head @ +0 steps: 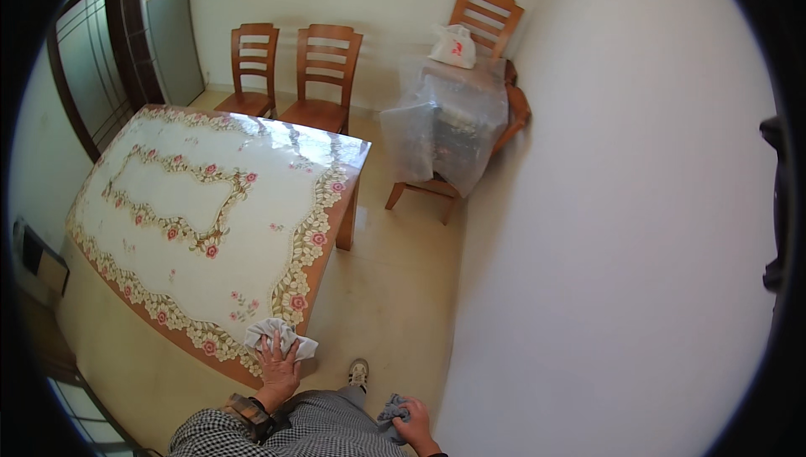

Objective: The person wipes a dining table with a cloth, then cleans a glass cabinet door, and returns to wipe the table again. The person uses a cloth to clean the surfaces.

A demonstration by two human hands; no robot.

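Observation:
My left hand (278,369) lies with spread fingers on a crumpled whitish cloth (281,336), pressing it to the near right corner of the dining table (252,381). A floral tablecloth (252,255) with a scalloped border of pink roses covers most of the tabletop. My right hand (415,422) hangs low beside my body, its fingers closed around a bunched grey-blue cloth (393,416). That cloth is apart from the table and partly hidden by the fingers.
Two wooden chairs (330,67) stand at the table's far side. Plastic sheeting (466,123) drapes furniture against the wall, with a white plastic bag (454,48) on top. A white wall (598,205) rises on my right. My shoe (358,374) is on the tiled floor (397,293).

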